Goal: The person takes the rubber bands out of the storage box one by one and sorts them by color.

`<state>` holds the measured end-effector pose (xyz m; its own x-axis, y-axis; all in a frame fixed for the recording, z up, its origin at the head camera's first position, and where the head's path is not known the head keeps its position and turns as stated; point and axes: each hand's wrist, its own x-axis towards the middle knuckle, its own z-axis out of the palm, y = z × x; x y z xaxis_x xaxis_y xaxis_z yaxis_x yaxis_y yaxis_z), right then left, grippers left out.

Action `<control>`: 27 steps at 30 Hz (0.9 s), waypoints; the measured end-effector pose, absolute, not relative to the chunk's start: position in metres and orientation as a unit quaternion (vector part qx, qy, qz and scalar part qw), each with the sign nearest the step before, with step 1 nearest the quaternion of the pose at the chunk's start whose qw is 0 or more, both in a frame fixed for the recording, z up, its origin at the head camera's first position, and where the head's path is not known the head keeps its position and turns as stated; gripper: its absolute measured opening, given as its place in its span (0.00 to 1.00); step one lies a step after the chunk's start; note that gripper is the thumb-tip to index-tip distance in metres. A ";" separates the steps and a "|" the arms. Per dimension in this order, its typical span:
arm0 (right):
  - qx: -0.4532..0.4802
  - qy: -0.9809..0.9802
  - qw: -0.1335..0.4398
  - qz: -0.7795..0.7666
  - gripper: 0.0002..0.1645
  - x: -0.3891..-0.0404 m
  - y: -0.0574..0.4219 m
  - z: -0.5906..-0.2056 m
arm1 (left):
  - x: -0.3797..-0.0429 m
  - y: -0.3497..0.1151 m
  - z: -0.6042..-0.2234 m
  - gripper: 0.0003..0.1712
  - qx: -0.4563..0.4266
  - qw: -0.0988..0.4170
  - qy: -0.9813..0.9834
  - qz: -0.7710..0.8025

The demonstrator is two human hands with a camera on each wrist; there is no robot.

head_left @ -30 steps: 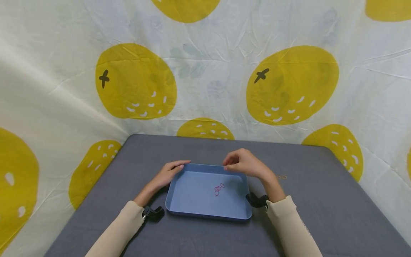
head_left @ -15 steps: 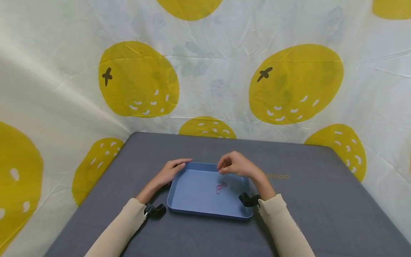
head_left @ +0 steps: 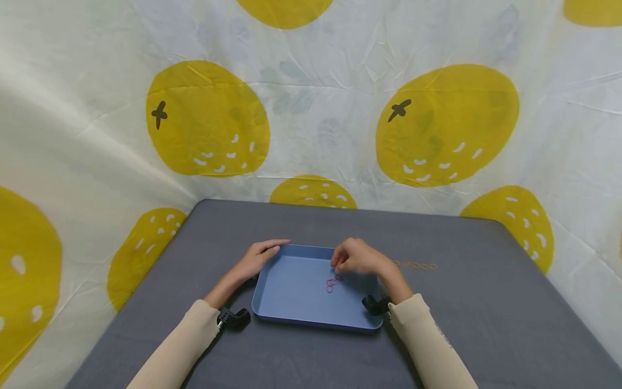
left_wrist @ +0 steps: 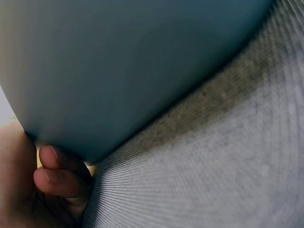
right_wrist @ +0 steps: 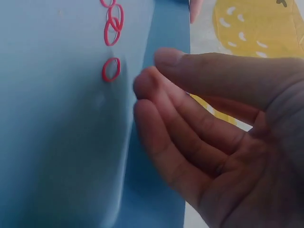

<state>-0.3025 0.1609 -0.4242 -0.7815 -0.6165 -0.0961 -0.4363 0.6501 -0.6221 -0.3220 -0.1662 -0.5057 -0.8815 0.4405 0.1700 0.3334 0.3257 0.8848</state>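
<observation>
The left hand holds the blue tray's far-left corner; the right hand, fingers loosely bent with nothing visible between them, hovers beside red bands inside (four show). Seemingly reaching for one, it needs a fine pinch.

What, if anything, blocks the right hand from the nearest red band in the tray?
Nothing visible. The right wrist view shows only open space between the right hand and the nearest red band in the blue tray; the other red bands lie farther off.
</observation>
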 end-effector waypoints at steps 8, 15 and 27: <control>-0.286 0.897 0.167 -0.293 0.04 -0.303 0.159 -0.429 | -0.321 -0.168 -0.506 0.22 0.230 0.050 0.816 0.528; -0.280 0.899 0.167 -0.293 0.04 -0.304 0.161 -0.433 | -0.323 -0.167 -0.507 0.22 0.228 0.057 0.813 0.532; -0.280 0.902 0.163 -0.286 0.07 -0.305 0.162 -0.436 | -0.304 -0.163 -0.474 0.22 0.235 0.069 0.815 0.525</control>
